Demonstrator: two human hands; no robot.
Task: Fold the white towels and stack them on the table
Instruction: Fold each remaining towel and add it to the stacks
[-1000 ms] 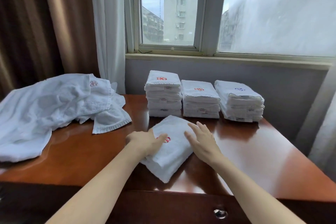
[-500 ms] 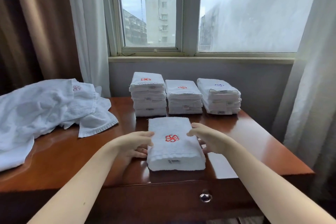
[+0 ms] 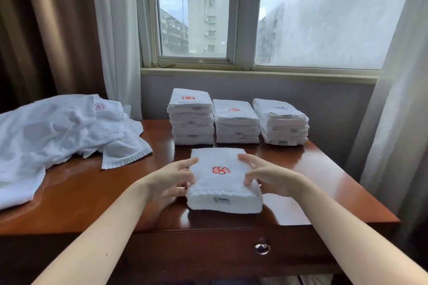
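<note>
A folded white towel [image 3: 222, 183] with a red emblem lies square on the wooden table [image 3: 88, 194], near its front edge. My left hand [image 3: 170, 179] grips its left side and my right hand [image 3: 266, 176] grips its right side, thumbs on top and fingers curled round the edges. Behind it stand three stacks of folded towels: a left stack [image 3: 191, 120], a middle stack [image 3: 235, 124] and a right stack [image 3: 281, 124]. A heap of unfolded white towels [image 3: 51, 136] covers the table's left part.
A window sill and wall run right behind the stacks. Curtains hang at the left [image 3: 115, 37] and the right [image 3: 398, 99]. A drawer with a metal knob [image 3: 262, 247] sits under the table's front edge.
The folded towel has been turned from a slant to lie square with the table. My hands moved from pressing on top of it to holding its two sides. The camera view also shifted.
</note>
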